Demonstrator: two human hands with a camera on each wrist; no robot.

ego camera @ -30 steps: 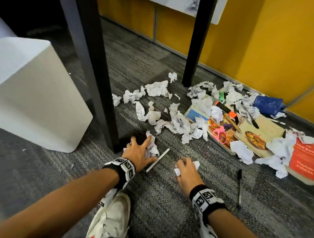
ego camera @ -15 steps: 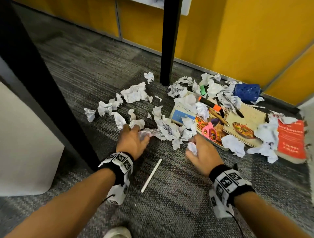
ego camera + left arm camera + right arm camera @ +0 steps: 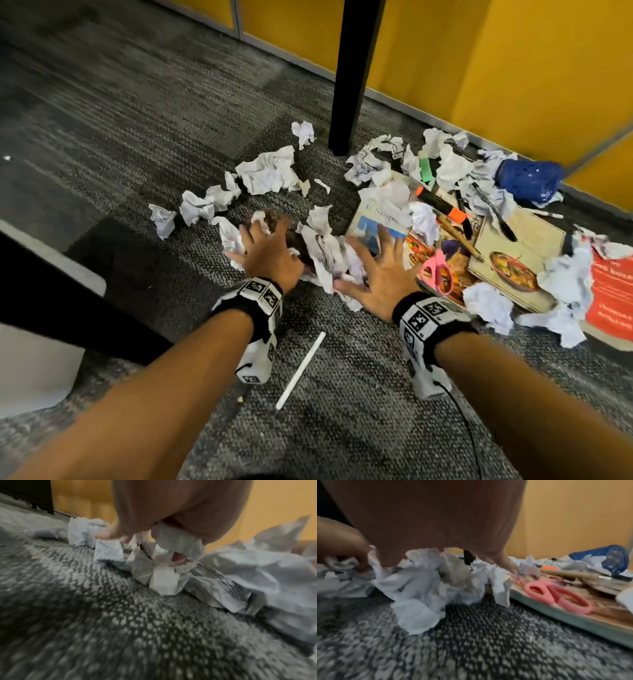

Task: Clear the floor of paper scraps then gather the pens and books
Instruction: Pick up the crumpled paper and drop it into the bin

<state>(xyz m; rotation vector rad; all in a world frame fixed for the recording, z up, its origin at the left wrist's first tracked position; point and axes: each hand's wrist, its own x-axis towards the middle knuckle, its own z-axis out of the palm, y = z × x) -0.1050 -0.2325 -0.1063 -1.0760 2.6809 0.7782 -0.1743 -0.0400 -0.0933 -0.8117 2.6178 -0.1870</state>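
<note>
Nearest, a white pen [image 3: 301, 370] lies on grey carpet [image 3: 137, 144] at six o'clock. Beyond it, left hand [image 3: 270, 255] and right hand [image 3: 380, 274], fingers splayed and grasping nothing, flank crumpled paper scraps [image 3: 325, 250]. Best to sweep both palms inward. Books [image 3: 513, 260] and pens [image 3: 442, 204] wait at two o'clock.

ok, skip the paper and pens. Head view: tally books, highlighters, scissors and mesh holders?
Books: 4 (blue book, food-cover book, beige book, red book)
Highlighters: 2 (orange highlighter, green highlighter)
Scissors: 1 (pink scissors)
Mesh holders: 1 (blue mesh holder)
Total: 8
</note>
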